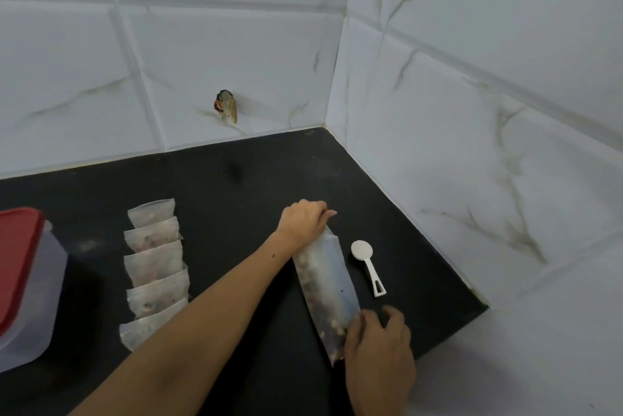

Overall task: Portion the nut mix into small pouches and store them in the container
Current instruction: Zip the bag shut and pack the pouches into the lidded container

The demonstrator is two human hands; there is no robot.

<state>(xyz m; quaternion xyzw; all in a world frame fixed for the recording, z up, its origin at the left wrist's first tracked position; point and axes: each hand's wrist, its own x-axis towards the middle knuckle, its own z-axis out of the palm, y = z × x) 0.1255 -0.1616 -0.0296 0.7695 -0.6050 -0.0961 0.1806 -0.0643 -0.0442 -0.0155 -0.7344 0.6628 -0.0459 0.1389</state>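
Two bare hands hold a long, translucent plastic bag of mixed nuts (326, 291) that lies flat on a black countertop (236, 173), running diagonally from upper left to lower right. The left hand (305, 218), on a forearm that reaches in from the lower left, grips the far end of the bag with curled fingers. The right hand (377, 348), at the lower right, has its fingers curled round the near end; whether the thumb is pinching the plastic cannot be told. Brown and pale nuts show through the bag, mostly along its left side.

Just right of the bag, apart from it, a small white plastic measuring scoop (367, 264) lies on the counter with its round bowl toward the wall and its handle toward the viewer.

Well to the left, six small translucent pouches (155, 270) with nuts inside lie in an overlapping column, each partly covering the next. The left forearm crosses over the corner of the nearest one.

At the far left edge stands a clear plastic storage container (37, 307) with a red lid (18, 257) on it, partly cut off by the frame. What it holds cannot be seen.

The counter sits in a corner of white marble-patterned tiled walls (472, 112). A small dark stub (226, 105) with a touch of red sticks out of the back wall above the counter; what it is cannot be told.
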